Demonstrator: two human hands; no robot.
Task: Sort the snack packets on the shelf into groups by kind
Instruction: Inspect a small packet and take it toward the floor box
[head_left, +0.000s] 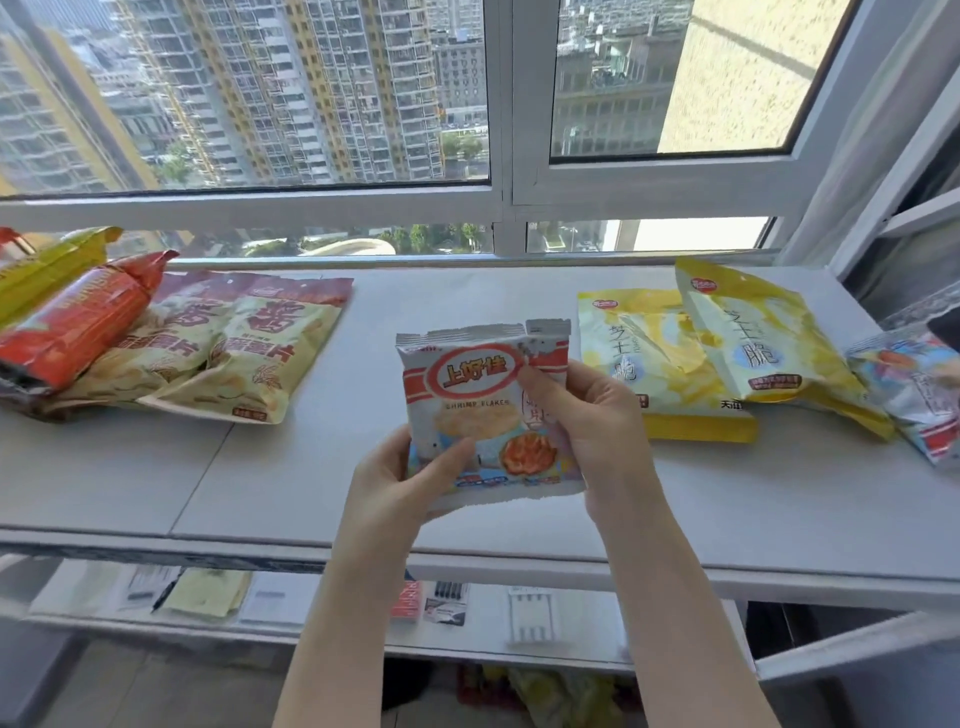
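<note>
I hold a white shrimp flakes packet (478, 405) upright above the middle of the grey shelf (260, 467). My left hand (400, 478) grips its lower left corner, thumb on the front. My right hand (587, 415) pinches its right side. On the left lie two beige potato chip packets (249, 358), with a red packet (78, 332) and a yellow packet (47, 270) leaning over them. Two yellow cheese crisp packets (660, 364) (769, 348) lie on the right. Another shrimp flakes packet (919, 395) sits at the far right edge.
A window frame (498, 208) runs along the back of the shelf. A lower shelf (322, 634) under the front edge holds papers and small packets. A window sash (909, 218) juts in at the right.
</note>
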